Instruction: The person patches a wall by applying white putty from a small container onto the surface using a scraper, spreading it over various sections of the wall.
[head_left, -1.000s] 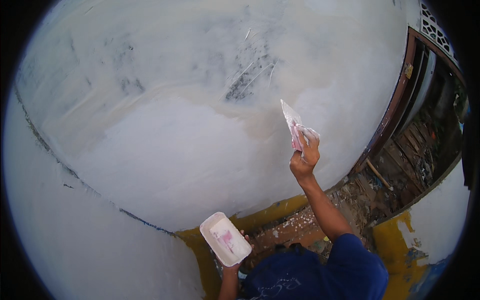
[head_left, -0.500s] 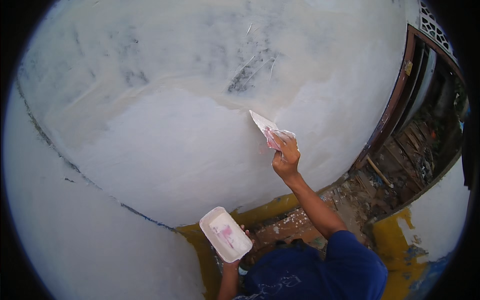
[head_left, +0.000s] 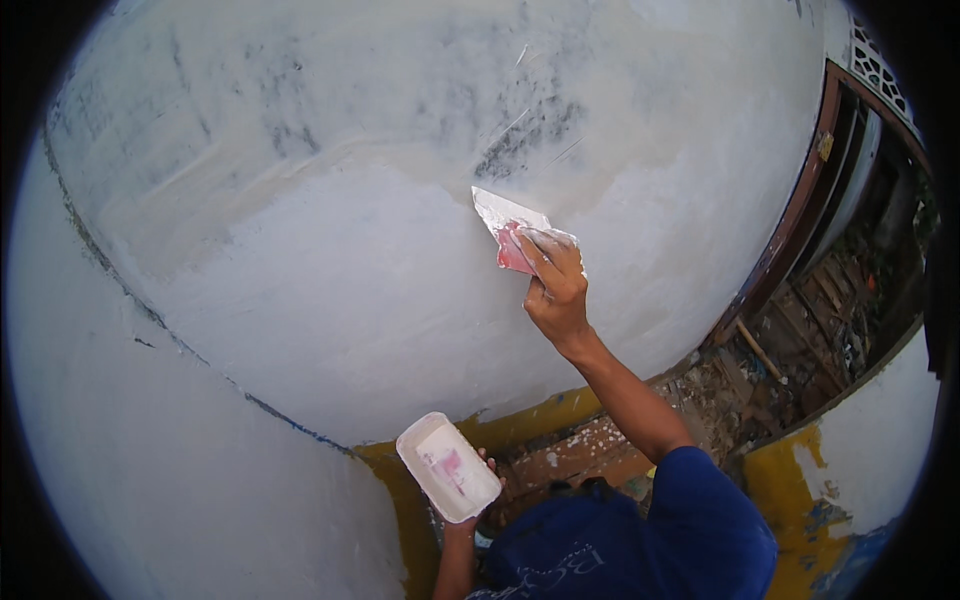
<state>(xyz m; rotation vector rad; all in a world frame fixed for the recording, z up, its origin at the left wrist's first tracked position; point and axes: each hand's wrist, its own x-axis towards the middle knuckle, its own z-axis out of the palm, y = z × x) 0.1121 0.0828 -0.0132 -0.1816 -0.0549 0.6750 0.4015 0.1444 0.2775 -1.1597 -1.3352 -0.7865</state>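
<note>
My right hand point(head_left: 560, 290) grips a putty spreader point(head_left: 512, 222), a flat plate smeared white with a pink patch showing. Its white edge lies close to the wall point(head_left: 340, 270), just below a dark, scratched patch; whether it touches, I cannot tell. Low in front of me, my left hand point(head_left: 470, 517) holds a shallow white rectangular tub point(head_left: 450, 468) from beneath, most of the fingers hidden under it. White paste coats the inside of the tub, and a pink streak shows on its bottom.
A cracked corner line point(head_left: 150, 315) divides the wall on the left. At right stands a brown wooden door frame point(head_left: 800, 195), with planks and rubble point(head_left: 820, 320) beyond it. A yellow painted band point(head_left: 530, 420) runs along the wall's foot.
My right hand has moved left and slightly up along the wall with the spreader, whose face is now turned more into view. The left hand and tub have barely shifted.
</note>
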